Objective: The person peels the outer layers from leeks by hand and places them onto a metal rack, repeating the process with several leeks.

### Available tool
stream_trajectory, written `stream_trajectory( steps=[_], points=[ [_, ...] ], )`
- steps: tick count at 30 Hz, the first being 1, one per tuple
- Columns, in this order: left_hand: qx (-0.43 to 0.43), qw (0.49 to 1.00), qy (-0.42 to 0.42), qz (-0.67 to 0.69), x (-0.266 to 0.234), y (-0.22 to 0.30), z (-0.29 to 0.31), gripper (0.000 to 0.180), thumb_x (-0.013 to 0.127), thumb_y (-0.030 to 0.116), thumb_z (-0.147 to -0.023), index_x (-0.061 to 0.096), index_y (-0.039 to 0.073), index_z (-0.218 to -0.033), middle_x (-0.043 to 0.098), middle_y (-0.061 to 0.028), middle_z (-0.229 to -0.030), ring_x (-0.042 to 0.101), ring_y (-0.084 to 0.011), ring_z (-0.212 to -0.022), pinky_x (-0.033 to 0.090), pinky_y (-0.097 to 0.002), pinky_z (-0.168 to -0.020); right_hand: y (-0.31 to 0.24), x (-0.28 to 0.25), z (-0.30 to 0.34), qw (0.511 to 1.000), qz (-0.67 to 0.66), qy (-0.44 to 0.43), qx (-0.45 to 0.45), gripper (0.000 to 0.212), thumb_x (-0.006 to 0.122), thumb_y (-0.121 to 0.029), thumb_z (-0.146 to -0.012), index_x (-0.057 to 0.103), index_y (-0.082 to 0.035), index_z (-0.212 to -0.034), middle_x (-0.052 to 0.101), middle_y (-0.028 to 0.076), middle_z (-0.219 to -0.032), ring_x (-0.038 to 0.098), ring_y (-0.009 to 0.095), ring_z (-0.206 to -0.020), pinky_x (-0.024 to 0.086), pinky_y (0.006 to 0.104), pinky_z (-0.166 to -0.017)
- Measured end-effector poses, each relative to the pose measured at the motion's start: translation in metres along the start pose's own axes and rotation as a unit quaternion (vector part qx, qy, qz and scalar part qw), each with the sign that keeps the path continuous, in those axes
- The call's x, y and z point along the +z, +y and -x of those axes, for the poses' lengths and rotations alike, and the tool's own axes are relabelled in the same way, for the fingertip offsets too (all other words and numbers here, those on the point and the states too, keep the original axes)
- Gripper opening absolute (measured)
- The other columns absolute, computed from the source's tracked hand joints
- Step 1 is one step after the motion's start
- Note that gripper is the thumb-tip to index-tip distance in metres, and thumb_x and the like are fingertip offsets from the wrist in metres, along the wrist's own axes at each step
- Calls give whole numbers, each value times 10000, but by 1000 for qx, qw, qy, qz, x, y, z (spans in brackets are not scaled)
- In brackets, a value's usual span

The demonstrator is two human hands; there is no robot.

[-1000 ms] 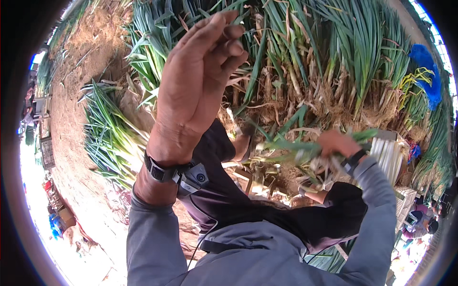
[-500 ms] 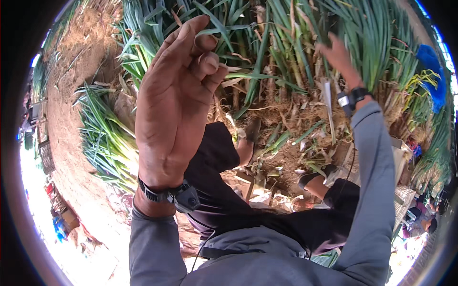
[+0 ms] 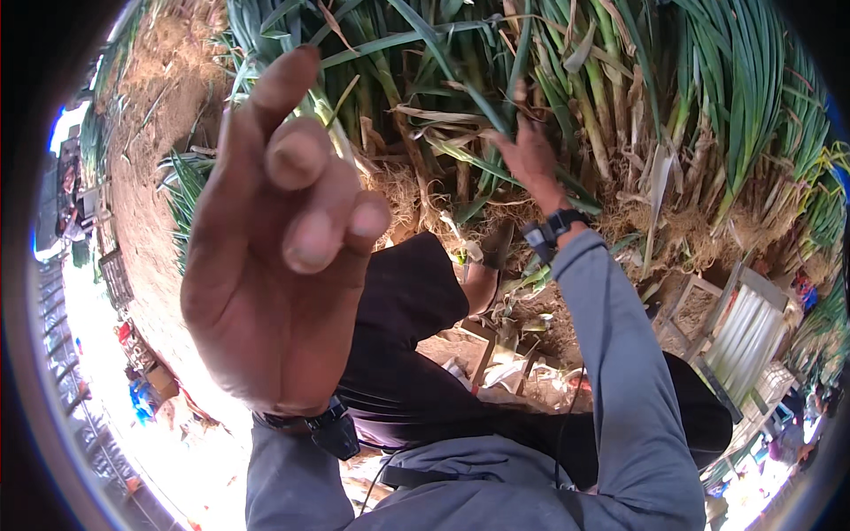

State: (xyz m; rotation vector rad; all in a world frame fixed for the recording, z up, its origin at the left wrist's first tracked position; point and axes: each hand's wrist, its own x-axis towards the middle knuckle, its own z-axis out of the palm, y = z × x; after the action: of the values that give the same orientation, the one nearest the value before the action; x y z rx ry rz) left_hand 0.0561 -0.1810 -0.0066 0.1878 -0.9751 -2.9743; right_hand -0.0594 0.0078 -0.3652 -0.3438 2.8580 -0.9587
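Right hand [image 3: 531,155] reaches into the leeks [image 3: 567,97] stacked ahead, fingers seemingly closing on a stalk, though leaves hide the grip. Best to grasp low, near the roots. Left hand [image 3: 274,257] hovers empty, fingers loosely curled.

The left hand [image 3: 274,257] fills the near foreground, raised close to the camera, palm toward it, fingers loosely curled and holding nothing. The right hand [image 3: 529,157] reaches far out into a big pile of green onions [image 3: 611,106], its fingers among the long leaves and dry husks. Both wrists carry dark bands. A white slatted crate [image 3: 748,332] stands at right, near the pile.
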Motion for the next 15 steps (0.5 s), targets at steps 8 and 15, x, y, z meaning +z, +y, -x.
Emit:
stream_trajectory(
  steps=[8,15],
  points=[
    [16,979,112,-168,19,6,6,469,448,138,-1036,325,-60,-1443,510,-25,-927,485,-92,-699,445,-315,-782,-52,59,15,998,-62,-21,-24,799,775,-298,-752,411,4,-1396,618,266,-1155,630,404,-1026,517,468,-868],
    [-25,996,84,-15,15,-19,8,305,567,256,-1010,502,55,-1229,614,-30,-925,620,-108,-849,512,-266,-736,68,21,32,992,-127,-10,7,610,756,-286,-792,548,28,-1273,669,243,-1113,662,362,-1010,511,448,-860]
  ],
)
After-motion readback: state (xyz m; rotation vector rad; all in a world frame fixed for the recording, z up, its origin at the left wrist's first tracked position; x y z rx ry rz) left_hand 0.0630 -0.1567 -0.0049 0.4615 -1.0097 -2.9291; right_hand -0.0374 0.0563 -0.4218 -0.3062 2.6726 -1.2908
